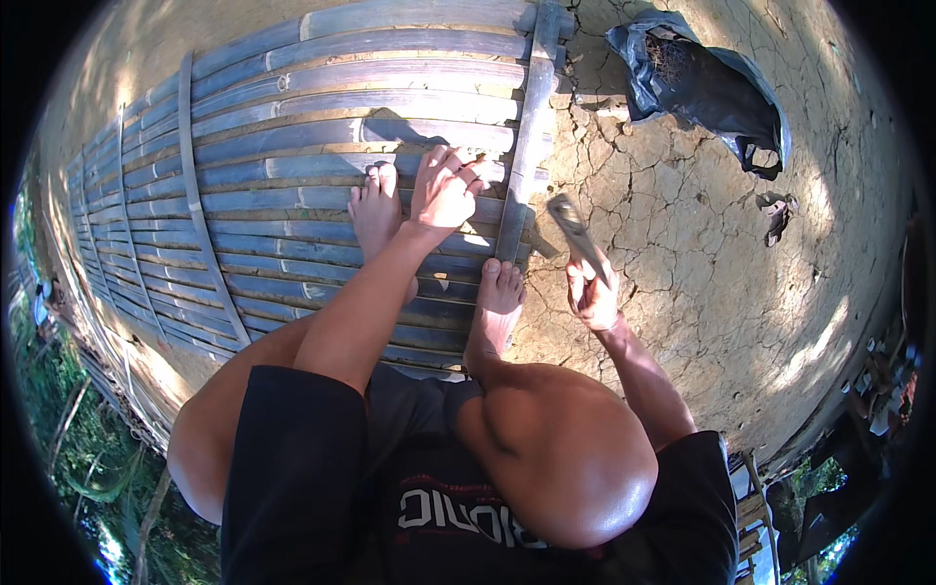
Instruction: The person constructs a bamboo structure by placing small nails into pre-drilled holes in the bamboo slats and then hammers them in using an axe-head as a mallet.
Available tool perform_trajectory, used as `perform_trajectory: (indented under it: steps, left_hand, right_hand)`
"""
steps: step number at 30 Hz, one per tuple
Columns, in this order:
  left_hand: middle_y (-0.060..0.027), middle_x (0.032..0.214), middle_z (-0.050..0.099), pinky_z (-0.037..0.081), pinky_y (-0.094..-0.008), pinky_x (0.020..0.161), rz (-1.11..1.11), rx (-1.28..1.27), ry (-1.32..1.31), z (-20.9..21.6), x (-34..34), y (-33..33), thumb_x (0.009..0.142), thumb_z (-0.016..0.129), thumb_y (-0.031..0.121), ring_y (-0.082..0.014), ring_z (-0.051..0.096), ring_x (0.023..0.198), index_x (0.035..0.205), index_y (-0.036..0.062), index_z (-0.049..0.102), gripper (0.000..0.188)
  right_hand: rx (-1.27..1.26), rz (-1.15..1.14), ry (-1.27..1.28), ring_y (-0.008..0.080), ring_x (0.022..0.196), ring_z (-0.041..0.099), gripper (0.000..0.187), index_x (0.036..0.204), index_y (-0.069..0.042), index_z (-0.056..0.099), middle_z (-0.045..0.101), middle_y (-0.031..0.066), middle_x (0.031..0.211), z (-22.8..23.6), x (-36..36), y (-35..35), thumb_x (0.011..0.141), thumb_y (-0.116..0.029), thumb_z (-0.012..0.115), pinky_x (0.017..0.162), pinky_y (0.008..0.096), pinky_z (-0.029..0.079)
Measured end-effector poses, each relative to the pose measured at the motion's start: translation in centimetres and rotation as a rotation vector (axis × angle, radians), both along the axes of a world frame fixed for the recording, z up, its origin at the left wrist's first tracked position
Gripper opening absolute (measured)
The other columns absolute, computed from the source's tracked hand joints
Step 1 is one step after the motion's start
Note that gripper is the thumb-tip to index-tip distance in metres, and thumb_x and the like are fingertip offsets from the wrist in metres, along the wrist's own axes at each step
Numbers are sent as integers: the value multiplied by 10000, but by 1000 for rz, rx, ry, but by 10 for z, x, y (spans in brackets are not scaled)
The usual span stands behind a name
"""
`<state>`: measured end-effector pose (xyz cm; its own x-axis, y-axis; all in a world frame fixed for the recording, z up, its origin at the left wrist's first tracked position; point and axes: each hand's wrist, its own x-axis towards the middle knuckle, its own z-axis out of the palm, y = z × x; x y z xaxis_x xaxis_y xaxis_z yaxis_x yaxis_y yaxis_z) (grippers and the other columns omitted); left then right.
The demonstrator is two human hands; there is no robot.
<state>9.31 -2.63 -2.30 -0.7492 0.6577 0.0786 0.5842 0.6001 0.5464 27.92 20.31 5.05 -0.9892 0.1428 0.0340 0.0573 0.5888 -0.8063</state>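
Observation:
My left hand (446, 198) rests on a bamboo slat panel (322, 132), close to its right end strip (526, 136). Its fingers are bent and drawn together at the slat; anything between them is too small to make out. Over the bare earth right of the panel, my right hand (595, 297) grips a flat, greyish-brown tool (575, 232). The tool is tilted, its broad end pointing up and left; its exact kind does not show. My bare left foot (375, 210) stands on the slats, and my right foot (499, 297) is at the panel's right edge.
A torn black plastic bag (717, 93) with dark contents lies on the cracked ground (673, 234) at the far right. Nearer is a small dark scrap (776, 216). Crosswise strips (195, 195) bind the panel. Green plants (93, 458) grow at the lower left.

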Motion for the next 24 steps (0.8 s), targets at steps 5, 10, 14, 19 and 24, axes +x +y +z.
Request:
perform_trajectory:
  steps: [5, 10, 14, 19, 24]
  left_hand:
    - [-68, 1094, 650, 423, -441, 944, -10, -47, -60, -3, -4, 0, 794, 685, 173, -293, 550, 1078, 1084, 111, 726, 299]
    - [-76, 1057, 646, 442, -446, 896, -6, 129, -17, 16, -7, 3, 740, 717, 111, -313, 556, 987, 1079, 104, 719, 338]
    - [-73, 1043, 644, 450, -446, 894, 0, 17, -31, 4, -4, 4, 752, 717, 143, -304, 540, 957, 1118, 110, 722, 368]
    - [-67, 1017, 632, 444, -457, 905, 10, 73, -19, 5, -6, -2, 755, 722, 177, -304, 549, 1023, 1137, 123, 726, 385]
    - [-57, 1012, 623, 442, -448, 898, 23, 59, 12, -4, -1, -1, 750, 732, 172, -293, 555, 999, 1081, 124, 733, 335]
  right_hand:
    - [187, 118, -322, 368, 816, 708, 446, 1339, -47, 507, 686, 202, 1036, -22, 4, 17, 950, -200, 661, 646, 438, 585]
    - [314, 369, -255, 302, 847, 692, 536, 1377, -108, 496, 645, 113, 1039, -24, -4, 37, 884, -180, 692, 654, 406, 587]
    - [354, 266, -315, 304, 908, 672, 584, 1418, -116, 461, 630, 104, 1009, -24, -16, 47, 873, -154, 668, 696, 415, 584]
    - [252, 364, -361, 334, 938, 676, 512, 1397, -93, 482, 644, 131, 1076, -22, -10, 42, 927, -192, 660, 708, 431, 579]
    - [-72, 25, -357, 395, 795, 706, 416, 1336, -55, 511, 683, 218, 1004, 10, -8, 9, 973, -209, 646, 668, 447, 579]
